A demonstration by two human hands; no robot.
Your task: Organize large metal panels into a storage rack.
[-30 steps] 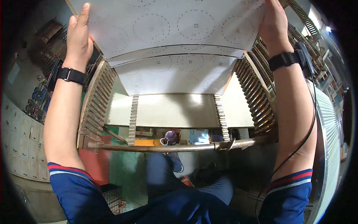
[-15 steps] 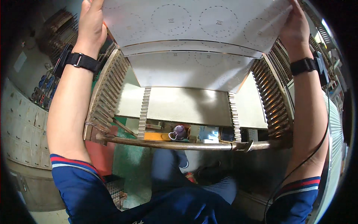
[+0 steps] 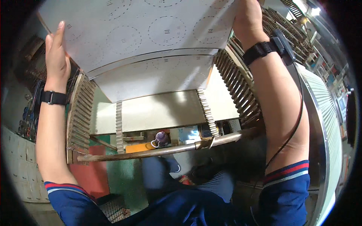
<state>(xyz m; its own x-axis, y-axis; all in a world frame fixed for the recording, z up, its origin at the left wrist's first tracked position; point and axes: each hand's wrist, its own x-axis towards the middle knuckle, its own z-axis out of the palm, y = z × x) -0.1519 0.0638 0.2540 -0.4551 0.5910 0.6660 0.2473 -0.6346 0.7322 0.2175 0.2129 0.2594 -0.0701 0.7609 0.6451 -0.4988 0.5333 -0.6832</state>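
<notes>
A large white panel [image 3: 162, 32], printed with dashed circles, stands tilted in front of me above a slotted rack [image 3: 80, 113]. My left hand [image 3: 57, 60] is at its left edge, a finger stretched up along the face. My right hand [image 3: 249, 19] grips its right edge; the fingers behind it are hidden. A second, similar white panel [image 3: 151, 81] stands upright in the rack behind the lower part of the first, its bottom edge near two toothed bars [image 3: 119, 126].
The rack has a metal front rail [image 3: 169, 150]. Below, a shelf holds a purple bottle [image 3: 162, 138], an orange item [image 3: 140, 147] and a light-blue packet [image 3: 188, 134]. Grey lockers [image 3: 22, 165] stand left, a pale ribbed panel [image 3: 320, 98] right. More racks are behind.
My view has turned, so rack and panels appear further left and tilted. Both hands stay at the front panel's edges; the left hand's fingers look straighter.
</notes>
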